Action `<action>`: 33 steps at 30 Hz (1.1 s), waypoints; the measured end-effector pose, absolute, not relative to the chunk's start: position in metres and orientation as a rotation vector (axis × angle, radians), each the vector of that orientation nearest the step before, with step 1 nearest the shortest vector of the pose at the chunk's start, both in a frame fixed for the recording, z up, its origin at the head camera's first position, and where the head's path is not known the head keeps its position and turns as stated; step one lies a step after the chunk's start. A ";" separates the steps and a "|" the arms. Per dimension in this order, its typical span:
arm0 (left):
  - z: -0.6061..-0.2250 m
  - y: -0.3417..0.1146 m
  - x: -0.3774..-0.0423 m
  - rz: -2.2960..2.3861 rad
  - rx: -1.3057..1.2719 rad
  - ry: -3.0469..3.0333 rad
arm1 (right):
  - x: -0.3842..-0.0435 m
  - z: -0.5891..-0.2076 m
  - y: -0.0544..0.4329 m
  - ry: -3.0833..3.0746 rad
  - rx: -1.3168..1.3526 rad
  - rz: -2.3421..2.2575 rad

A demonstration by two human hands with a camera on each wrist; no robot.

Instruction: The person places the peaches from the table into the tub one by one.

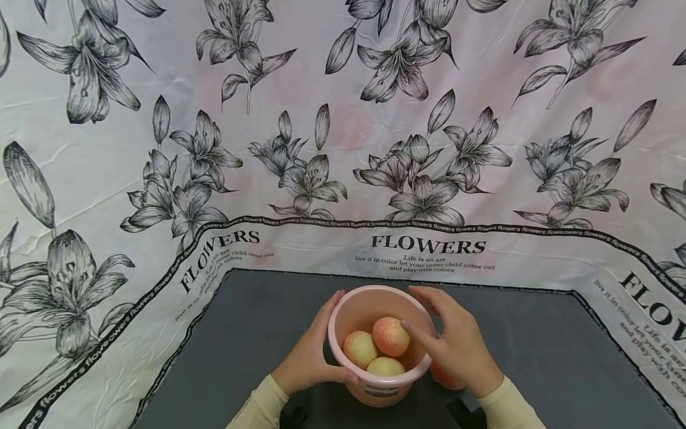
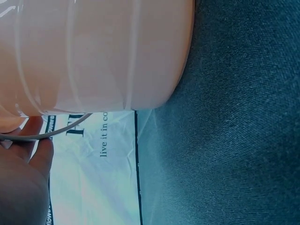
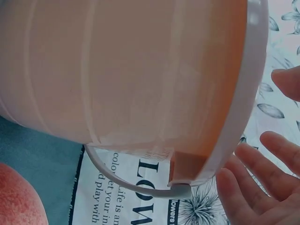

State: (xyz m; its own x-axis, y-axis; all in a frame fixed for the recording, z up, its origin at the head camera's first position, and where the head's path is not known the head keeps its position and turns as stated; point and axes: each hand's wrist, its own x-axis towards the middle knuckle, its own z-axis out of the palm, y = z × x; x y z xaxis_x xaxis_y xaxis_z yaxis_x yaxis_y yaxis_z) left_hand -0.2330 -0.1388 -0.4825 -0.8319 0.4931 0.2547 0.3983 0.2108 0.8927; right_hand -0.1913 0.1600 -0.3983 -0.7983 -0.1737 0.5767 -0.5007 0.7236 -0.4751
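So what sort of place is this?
Perhaps a covered tabletop indoors, though I can't tell which room. A flower-printed sheet borders a dark gray surface, and a pink bucket there holds peach-like fruits.

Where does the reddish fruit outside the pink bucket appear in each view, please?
Head: the reddish fruit is low, right of centre, beside the pink bucket and partly hidden by the right hand.
Left wrist: not in this picture.
Right wrist: the reddish fruit is in the bottom-left corner, cut off by the frame edge.
Shared landmark: the pink bucket, seen in all three.
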 end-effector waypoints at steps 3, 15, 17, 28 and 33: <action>-0.483 -0.138 -0.233 1.719 0.883 2.372 | -0.191 -0.399 0.162 -2.423 0.512 0.857; -0.483 -0.138 -0.232 1.721 0.891 2.385 | -0.190 -0.400 0.165 -2.440 0.473 0.887; -0.483 -0.138 -0.232 1.720 0.894 2.383 | -0.189 -0.401 0.168 -2.444 0.445 0.889; -0.483 -0.138 -0.230 1.712 0.885 2.386 | -0.179 -0.412 0.195 -2.498 0.289 0.898; -0.484 -0.137 -0.231 1.712 0.887 2.388 | -0.172 -0.425 0.211 -2.538 0.213 0.865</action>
